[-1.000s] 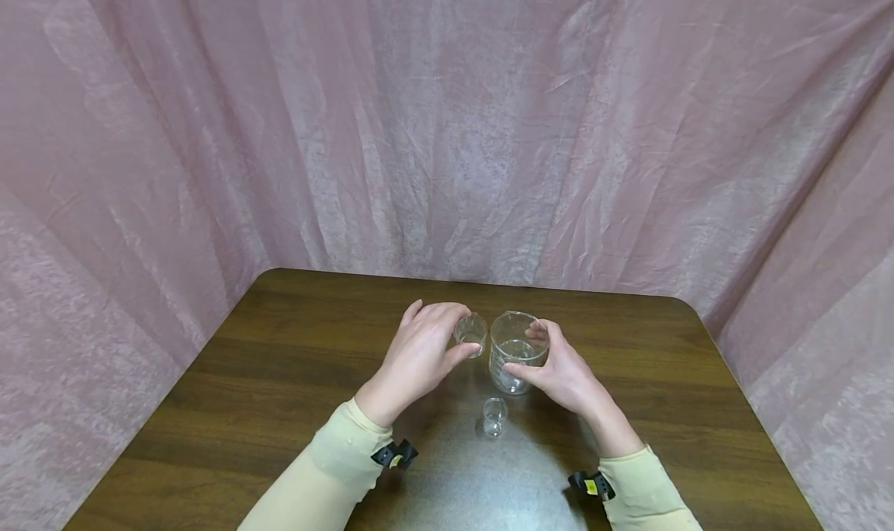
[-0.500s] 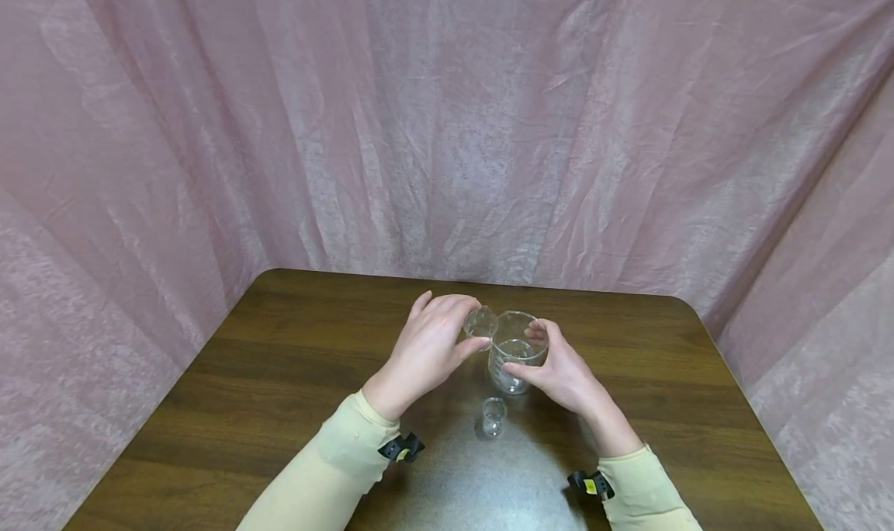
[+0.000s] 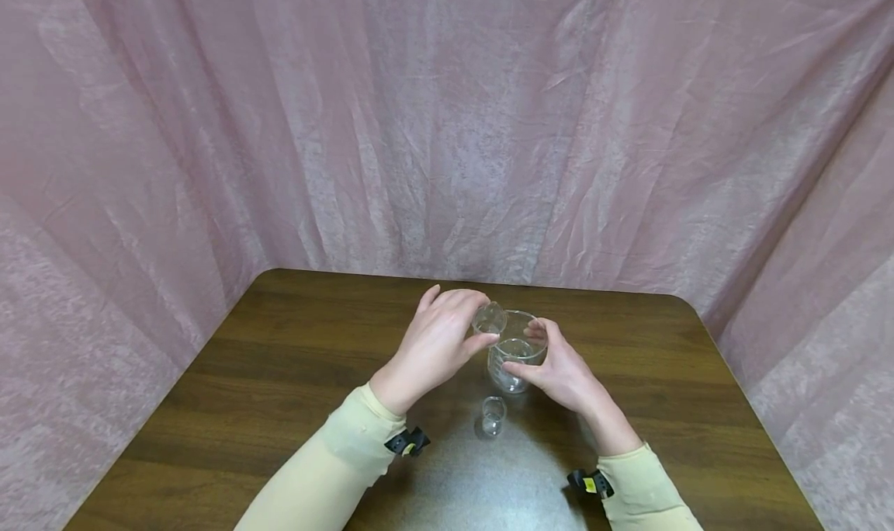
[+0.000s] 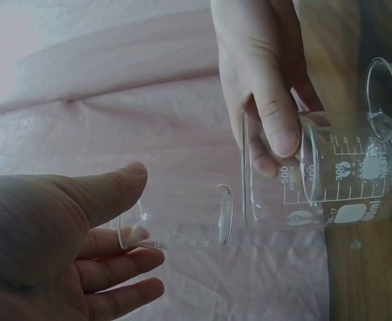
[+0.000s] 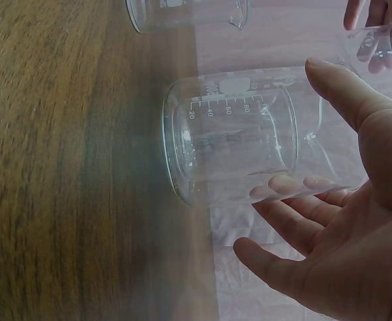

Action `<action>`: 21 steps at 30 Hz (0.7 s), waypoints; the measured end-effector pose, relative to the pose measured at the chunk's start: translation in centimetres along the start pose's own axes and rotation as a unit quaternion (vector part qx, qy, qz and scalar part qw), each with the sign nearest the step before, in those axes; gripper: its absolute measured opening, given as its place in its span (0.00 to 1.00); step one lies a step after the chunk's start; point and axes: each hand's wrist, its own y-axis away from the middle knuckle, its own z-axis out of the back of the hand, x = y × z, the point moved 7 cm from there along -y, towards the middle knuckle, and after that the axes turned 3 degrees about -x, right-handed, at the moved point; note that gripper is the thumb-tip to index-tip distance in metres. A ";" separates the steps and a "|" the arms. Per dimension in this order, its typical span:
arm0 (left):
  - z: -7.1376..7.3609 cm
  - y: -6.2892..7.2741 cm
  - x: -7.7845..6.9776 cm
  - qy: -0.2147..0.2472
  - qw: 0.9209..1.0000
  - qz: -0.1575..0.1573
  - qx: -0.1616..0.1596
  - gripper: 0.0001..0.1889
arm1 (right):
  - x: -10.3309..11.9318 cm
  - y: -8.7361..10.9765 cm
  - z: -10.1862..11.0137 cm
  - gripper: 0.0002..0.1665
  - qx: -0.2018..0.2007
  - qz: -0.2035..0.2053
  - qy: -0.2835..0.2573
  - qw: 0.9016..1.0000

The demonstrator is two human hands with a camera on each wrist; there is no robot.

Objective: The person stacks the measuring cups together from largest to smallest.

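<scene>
My left hand pinches a small clear glass beaker near its rim between thumb and fingers. It holds that beaker in the air, close to the left rim of a large glass beaker marked 500 ml. Around the large beaker's far and near sides curl the fingers and thumb of my right hand; the beaker stands upright on the table. Inside it sits a medium beaker with white graduations. Nearer to me, a smaller beaker stands by itself on the table.
The brown wooden table extends around the glassware to its rounded far corners. Pink velvet curtains hang behind it and at both sides. Each wrist carries a black strap.
My left hand has moved right and slightly up with the small beaker, from beside the large beaker to its rim. The right hand and the large beaker have stayed still.
</scene>
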 end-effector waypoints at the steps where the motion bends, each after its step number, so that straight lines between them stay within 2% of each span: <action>1: 0.0 -0.1 -0.1 -0.001 1.000 -0.001 0.001 0.24 | 0.0 0.0 0.0 0.54 0.000 0.002 0.002 1.000; 21: -0.3 -1.1 -1.2 -0.006 1.000 -0.023 -0.002 0.24 | 0.1 0.1 0.1 0.54 0.001 0.010 -0.002 1.000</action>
